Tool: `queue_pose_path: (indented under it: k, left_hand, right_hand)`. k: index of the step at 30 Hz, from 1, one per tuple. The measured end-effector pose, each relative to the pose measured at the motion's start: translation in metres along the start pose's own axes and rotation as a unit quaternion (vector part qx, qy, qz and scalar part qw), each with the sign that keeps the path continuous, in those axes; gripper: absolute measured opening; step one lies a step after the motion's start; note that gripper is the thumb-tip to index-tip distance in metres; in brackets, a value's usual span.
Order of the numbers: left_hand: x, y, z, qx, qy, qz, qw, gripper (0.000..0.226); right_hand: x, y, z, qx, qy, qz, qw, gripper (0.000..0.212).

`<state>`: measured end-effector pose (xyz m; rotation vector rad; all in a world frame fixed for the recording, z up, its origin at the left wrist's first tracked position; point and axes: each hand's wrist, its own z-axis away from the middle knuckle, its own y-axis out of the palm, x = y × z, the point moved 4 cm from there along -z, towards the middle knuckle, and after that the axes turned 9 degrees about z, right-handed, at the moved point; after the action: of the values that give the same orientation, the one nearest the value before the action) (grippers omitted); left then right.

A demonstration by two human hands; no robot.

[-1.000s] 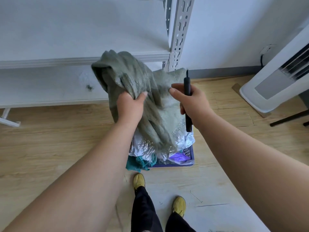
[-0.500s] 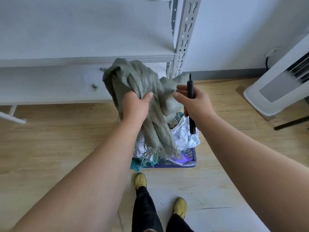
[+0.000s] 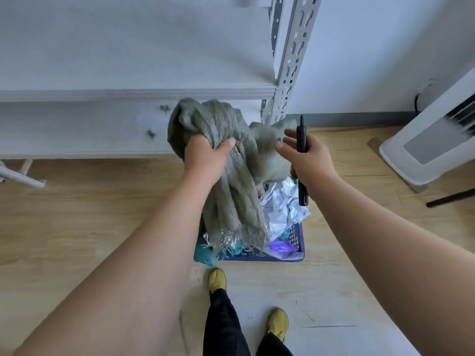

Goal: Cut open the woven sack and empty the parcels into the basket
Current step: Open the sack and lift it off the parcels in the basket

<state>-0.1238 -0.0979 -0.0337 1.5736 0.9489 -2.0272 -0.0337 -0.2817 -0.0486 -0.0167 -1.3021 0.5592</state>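
My left hand (image 3: 208, 156) grips a bunched grey-green woven sack (image 3: 231, 196), held up over a blue plastic basket (image 3: 298, 242) on the floor. The sack's frayed cut end hangs down into the basket. Silver foil parcels (image 3: 280, 206) and a teal one (image 3: 203, 254) fill the basket, with a purple parcel (image 3: 279, 246) at its front. My right hand (image 3: 305, 160) holds a black cutter (image 3: 301, 160) upright, its thumb and forefinger spread beside the sack's right fold.
A white metal shelf (image 3: 138, 95) with a slotted upright (image 3: 290, 60) stands behind the basket. A white fan heater (image 3: 424, 150) sits at the right, with a dark stand leg (image 3: 449, 197) near it. My yellow shoes (image 3: 217, 278) stand just before the basket.
The sack has sunk lower and hangs slacker, uncovering more silver parcels. My right thumb and forefinger have spread apart off the sack's fold, the cutter still in that hand.
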Motion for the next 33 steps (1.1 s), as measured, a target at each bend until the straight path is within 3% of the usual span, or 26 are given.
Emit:
queue_pose_path:
  k: [4,8,12,15,18,21,24,27,30,31,33]
  left_hand:
    - [-0.003,-0.005,0.001,-0.002,0.006,0.026,1.000,0.022]
    - [-0.022,-0.016,0.003,0.016,0.037,0.055,0.998,0.006]
    - [-0.029,-0.016,-0.002,0.056,0.031,0.080,0.995,0.017]
    - [-0.021,-0.010,-0.006,0.047,-0.012,0.113,0.992,0.021]
    - [-0.018,-0.004,-0.003,0.051,-0.032,0.158,0.986,0.022]
    - [-0.024,0.002,-0.004,0.076,-0.023,0.173,0.982,0.031]
    - [-0.027,0.005,0.002,0.138,-0.004,0.184,0.973,0.035]
    - [-0.010,-0.004,0.008,0.125,0.028,0.053,0.990,0.053]
    - [0.031,-0.005,0.017,0.128,0.000,-0.097,0.987,0.096]
    - [0.043,0.000,0.023,0.146,-0.016,-0.096,0.984,0.099]
    - [0.052,0.011,0.029,0.139,-0.036,-0.053,0.988,0.085]
  right_hand:
    - [0.002,-0.001,-0.004,-0.014,-0.015,0.030,0.999,0.044]
    - [0.007,0.000,-0.007,-0.010,-0.010,0.062,0.998,0.036]
    - [0.008,0.019,-0.005,0.094,-0.025,0.036,0.995,0.021]
    - [0.012,0.040,0.001,0.175,-0.036,-0.013,0.984,0.022]
    - [0.017,0.053,0.006,0.203,-0.050,-0.027,0.977,0.024]
    - [0.019,0.055,0.002,0.143,-0.052,0.026,0.988,0.031]
    - [0.021,0.046,-0.007,0.032,-0.042,0.071,0.996,0.020]
    - [0.031,0.038,-0.012,0.004,-0.052,0.030,0.998,0.019]
    - [0.045,0.036,-0.008,0.035,-0.067,-0.009,0.997,0.026]
    - [0.049,0.039,-0.005,0.060,-0.073,-0.011,0.995,0.026]
    - [0.055,0.046,0.001,0.100,-0.083,-0.009,0.991,0.026]
